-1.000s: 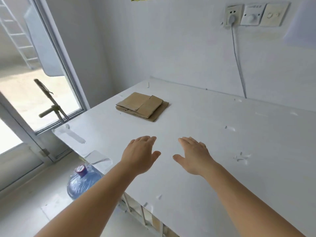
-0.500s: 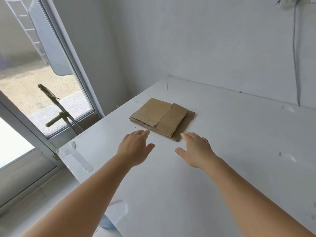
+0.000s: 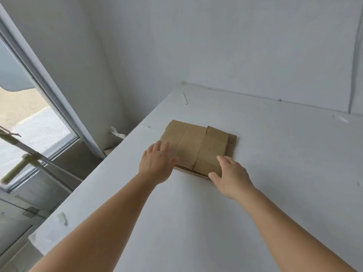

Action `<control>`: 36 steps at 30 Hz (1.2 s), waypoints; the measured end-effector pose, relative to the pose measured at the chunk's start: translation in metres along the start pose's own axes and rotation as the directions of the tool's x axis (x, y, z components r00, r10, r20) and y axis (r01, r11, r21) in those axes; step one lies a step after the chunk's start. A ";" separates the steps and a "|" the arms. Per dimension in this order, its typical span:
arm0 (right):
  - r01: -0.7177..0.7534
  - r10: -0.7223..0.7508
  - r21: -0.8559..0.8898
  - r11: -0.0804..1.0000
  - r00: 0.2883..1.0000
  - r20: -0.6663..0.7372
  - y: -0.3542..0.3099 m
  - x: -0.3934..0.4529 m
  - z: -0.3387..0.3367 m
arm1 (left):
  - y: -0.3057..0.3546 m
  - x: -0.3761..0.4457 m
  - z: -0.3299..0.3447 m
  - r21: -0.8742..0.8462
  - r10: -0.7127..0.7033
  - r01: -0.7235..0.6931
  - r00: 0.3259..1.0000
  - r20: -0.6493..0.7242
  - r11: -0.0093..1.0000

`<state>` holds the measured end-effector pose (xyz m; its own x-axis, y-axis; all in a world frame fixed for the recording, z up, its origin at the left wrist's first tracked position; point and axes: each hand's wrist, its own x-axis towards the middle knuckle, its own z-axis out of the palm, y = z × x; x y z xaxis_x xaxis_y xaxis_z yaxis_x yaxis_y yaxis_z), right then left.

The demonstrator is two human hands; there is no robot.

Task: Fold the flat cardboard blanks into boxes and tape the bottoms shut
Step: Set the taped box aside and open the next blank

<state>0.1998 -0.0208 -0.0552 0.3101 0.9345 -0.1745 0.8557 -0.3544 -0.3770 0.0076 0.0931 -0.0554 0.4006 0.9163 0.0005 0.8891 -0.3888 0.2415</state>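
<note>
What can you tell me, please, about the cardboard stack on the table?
The cardboard stack is a low pile of flat brown blanks, unfolded, lying on the white table near its far left corner. The top blank shows fold creases and cut flap slits; lower ones stick out at the right and near edges. The left hand lies over its near left corner with straight fingers, and the right hand is at its near right corner, thumb along the near edge.

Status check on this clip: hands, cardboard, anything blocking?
Left hand open, fingers over the near left corner of the cardboard blanks. Right hand open at the near right corner. Stack flat on the white table, nothing folded. No obstruction.
</note>
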 end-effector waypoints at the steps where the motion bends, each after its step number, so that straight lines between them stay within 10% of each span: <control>1: -0.044 0.044 0.005 0.999 0.999 -0.001 -0.004 0.004 0.004 | -0.006 0.007 0.003 -0.003 0.002 -0.002 1.000 0.012 1.000; 18: -0.308 0.373 0.300 0.903 0.908 -0.192 -0.030 -0.011 0.019 | -0.023 0.017 0.005 -0.334 0.133 -0.149 0.989 -0.069 0.931; 36: -0.459 0.616 0.434 0.776 0.700 -0.361 0.082 -0.223 -0.021 | 0.137 -0.124 0.019 -0.488 0.442 -0.407 0.896 -0.047 0.772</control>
<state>0.2092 -0.2577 -0.0283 0.8937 0.4479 -0.0260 0.3420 -0.7176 -0.6067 0.0842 -0.0759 -0.0404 0.7413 0.6534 0.1533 0.4156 -0.6263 0.6595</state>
